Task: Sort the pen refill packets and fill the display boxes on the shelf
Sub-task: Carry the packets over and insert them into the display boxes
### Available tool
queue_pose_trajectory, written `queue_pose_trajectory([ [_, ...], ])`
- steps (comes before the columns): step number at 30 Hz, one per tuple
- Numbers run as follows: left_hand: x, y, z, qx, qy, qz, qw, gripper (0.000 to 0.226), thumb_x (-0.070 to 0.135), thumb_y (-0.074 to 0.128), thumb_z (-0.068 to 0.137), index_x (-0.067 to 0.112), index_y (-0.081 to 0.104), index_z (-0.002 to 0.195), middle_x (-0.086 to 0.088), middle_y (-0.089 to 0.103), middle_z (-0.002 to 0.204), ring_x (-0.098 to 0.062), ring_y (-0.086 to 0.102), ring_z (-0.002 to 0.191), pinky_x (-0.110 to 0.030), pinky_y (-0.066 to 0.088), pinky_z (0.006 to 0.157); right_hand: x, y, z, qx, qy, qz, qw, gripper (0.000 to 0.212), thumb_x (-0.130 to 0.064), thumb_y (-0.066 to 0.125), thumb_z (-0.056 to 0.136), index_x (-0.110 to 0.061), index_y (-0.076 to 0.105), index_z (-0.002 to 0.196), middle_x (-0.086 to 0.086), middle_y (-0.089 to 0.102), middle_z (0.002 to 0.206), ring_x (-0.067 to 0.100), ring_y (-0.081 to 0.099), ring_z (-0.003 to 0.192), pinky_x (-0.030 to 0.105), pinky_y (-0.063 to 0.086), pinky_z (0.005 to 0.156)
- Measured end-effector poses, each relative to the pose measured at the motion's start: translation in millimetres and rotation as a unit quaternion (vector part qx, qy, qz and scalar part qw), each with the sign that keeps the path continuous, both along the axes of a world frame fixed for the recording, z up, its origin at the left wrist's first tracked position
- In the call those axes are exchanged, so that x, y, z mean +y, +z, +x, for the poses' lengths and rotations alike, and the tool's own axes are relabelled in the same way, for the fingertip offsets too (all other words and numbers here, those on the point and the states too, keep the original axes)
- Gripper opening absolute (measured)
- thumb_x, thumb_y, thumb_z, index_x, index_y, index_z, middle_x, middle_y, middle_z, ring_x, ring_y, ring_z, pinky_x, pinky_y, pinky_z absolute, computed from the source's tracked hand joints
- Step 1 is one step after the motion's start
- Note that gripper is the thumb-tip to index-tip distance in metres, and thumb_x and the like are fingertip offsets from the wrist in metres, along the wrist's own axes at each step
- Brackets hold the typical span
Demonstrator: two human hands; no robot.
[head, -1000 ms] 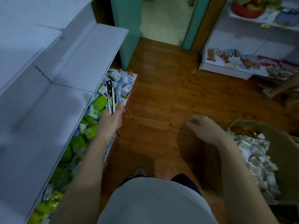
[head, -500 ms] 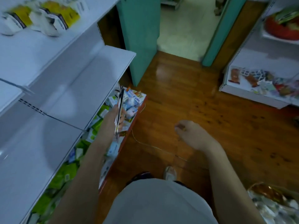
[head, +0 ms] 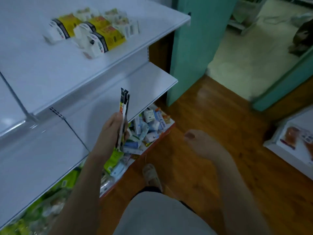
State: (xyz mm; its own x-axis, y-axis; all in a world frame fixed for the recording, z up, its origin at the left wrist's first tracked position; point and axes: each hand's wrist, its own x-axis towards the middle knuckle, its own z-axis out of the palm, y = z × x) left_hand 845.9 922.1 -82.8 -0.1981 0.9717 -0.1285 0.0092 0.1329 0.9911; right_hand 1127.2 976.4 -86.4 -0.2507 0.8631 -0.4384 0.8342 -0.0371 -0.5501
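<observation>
1. Shelf unit [head: 50, 78] is filling the left half of view; its front edges are running from 7 toward 1 o'clock. Top shelf is carrying the display boxes [head: 94, 34] at about 11 o'clock; they're blurred, so their fill level isn't readable.
2. Middle shelf [head: 144, 85] is sitting bare between hand and boxes. Its front lip is jutting out just right of the packets' tips, so I judge the lift needs to be clearing that lip.
3. Floor tray [head: 149, 126] of mixed packets is lying under the shelves at 5 o'clock from the grip.
4. Left hand [head: 111, 133] is pinching a thin stack of refill packets [head: 124, 114] near their lower end. Long axis is standing near upright, tips pointing 12 o'clock.
5. Boxes are lying up and left of the grip, roughly 11 o'clock, well apart. Left hand is the nearer one.
6. Right hand [head: 201, 143] is hanging at 3 o'clock over the wood floor, fingers loosely curled; can't tell whether it's holding anything.
</observation>
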Motion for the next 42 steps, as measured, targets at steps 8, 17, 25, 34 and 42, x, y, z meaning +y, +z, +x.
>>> queue_pose_trajectory([
  [8,129,94,-15,-0.036,0.004,0.175,0.984,0.036,0.044,0.039,0.101,0.011,0.04,0.087,-0.003,0.048,0.067,-0.02,0.041,0.048,-0.033,0.037,0.05,130,85,-83,0.203,0.106,0.09,0.969,0.017,-0.028,0.054,0.101,-0.024,0.068,0.11,-0.009,0.069,0.105,0.006,0.064,0.096,0.026,0.05,0.084],
  [17,204,163,-46,-0.147,0.253,0.301,0.908,0.024,0.039,0.048,0.096,0.015,0.047,0.091,-0.01,0.046,0.076,-0.015,0.046,0.061,-0.027,0.043,0.055,196,147,-226,0.409,0.217,0.105,0.88,0.01,-0.031,0.058,0.099,-0.04,0.061,0.1,-0.008,0.067,0.09,0.015,0.064,0.083,0.041,0.053,0.074],
  [25,207,162,-86,0.006,0.309,0.18,0.934,0.011,0.014,0.057,0.097,0.008,0.063,0.105,-0.005,0.075,0.091,-0.017,0.072,0.079,-0.025,0.055,0.068,273,148,-249,0.364,0.376,0.07,0.849,0.015,-0.026,0.051,0.102,-0.031,0.061,0.092,-0.001,0.058,0.075,0.018,0.059,0.07,0.029,0.046,0.062],
  [34,181,156,-103,0.006,0.512,0.188,0.838,0.01,0.008,0.061,0.094,0.007,0.065,0.085,-0.004,0.074,0.082,-0.023,0.073,0.084,-0.03,0.058,0.073,325,149,-276,0.268,0.43,0.096,0.857,0.038,-0.05,0.069,0.085,-0.039,0.059,0.12,-0.024,0.058,0.114,-0.006,0.053,0.109,0.032,0.049,0.095],
  [42,164,148,-96,-0.002,0.632,0.173,0.756,0.007,0.008,0.067,0.091,0.011,0.066,0.085,-0.003,0.074,0.077,-0.02,0.074,0.081,-0.028,0.058,0.07,324,134,-280,0.122,0.516,0.252,0.81,0.069,-0.048,0.074,0.081,-0.04,0.043,0.142,-0.017,0.049,0.139,0.011,0.039,0.128,0.034,0.025,0.11],
])
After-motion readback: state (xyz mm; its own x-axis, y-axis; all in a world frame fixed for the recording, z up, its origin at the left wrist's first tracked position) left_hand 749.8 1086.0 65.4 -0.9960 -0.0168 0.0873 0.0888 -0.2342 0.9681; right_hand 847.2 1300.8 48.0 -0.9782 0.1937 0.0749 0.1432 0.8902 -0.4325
